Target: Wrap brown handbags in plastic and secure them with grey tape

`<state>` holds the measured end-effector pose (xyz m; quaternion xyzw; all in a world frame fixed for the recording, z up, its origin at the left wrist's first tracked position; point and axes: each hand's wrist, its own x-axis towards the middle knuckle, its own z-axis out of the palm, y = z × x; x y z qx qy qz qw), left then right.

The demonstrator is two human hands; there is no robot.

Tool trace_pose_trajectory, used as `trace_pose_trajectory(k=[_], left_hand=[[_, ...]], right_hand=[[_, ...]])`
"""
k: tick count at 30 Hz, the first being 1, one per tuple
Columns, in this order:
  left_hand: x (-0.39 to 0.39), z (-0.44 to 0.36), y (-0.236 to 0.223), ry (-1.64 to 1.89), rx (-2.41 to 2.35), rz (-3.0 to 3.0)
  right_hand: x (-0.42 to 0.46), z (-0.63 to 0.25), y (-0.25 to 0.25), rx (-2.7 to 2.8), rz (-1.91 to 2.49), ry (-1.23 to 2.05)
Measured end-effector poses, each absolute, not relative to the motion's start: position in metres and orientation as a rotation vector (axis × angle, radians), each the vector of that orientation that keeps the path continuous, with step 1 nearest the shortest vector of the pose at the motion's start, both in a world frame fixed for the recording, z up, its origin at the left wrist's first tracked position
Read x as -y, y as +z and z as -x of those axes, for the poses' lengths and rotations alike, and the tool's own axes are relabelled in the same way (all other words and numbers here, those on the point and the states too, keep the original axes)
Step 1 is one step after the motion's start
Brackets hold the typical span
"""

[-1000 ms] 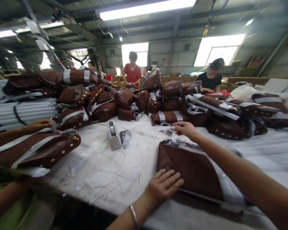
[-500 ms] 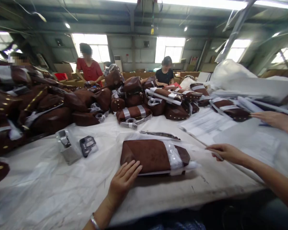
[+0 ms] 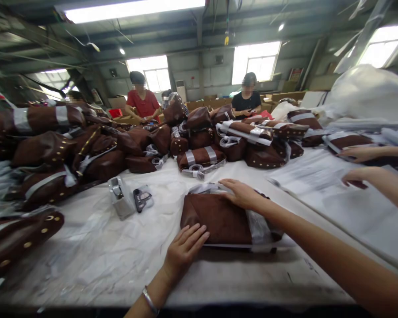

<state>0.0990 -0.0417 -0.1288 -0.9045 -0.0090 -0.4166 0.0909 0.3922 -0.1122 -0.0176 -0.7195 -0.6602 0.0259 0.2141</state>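
1. Left hand [image 3: 185,248] is laid flat, fingers spread, on the near-left corner of a brown bag [image 3: 223,218]; nothing is pinched.
2. Right hand [image 3: 241,194] is pressed palm-down on the bag's far edge, at about 1 o'clock from the left hand; fingers are extended, not curled round anything.
3. Brown bag is lying flat on the white-covered table [image 3: 119,256], near the front edge, centre of view. A clear plastic wrap [image 3: 260,227] is seen around its right end.
4. A metal bracelet [image 3: 150,301] is worn on the left wrist.
5. A tape dispenser [image 3: 118,203] is standing at 10 o'clock from the bag, with a small dark packet [image 3: 142,199] just beside it on its right.
6. A heap of brown bags [image 3: 96,145] with studs and white bands is piled from 9 to 12 o'clock, well behind the dispenser.
7. A co-worker's hands [image 3: 360,163] are seen at 2 o'clock, over white sheets [image 3: 318,185]; what they grip cannot be told.
8. Two people, one in a red shirt [image 3: 142,105] and one in a black shirt [image 3: 248,100], are placed at 12 o'clock behind the heap.
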Motion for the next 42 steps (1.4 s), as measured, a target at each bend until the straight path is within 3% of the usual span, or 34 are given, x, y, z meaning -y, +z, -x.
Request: trace_pose_trajectory(k=[4,8,16,23,42], left_hand=[[0.043,-0.099,-0.128,-1.237,0.054,2.681],[0.043,-0.098,-0.127,-1.249,0.046,2.669],[0.043,-0.098,-0.124,-1.224,0.067,2.721],[0.044,-0.094,-0.131,-1.195,0.117,2.863],[0.046,-0.091,-0.123,-1.182,0.164,2.997]], right_hand=[[0.052,-0.389,-0.031,1.855,2.060,0.208],[0.045,-0.393,-0.017,1.866,2.048,0.273],[0.149,-0.335,0.031,1.789,1.918,0.611],[0.212,-0.284,0.020,1.771,1.813,0.987],[0.263,-0.281,-0.011,1.989,1.787,0.967]])
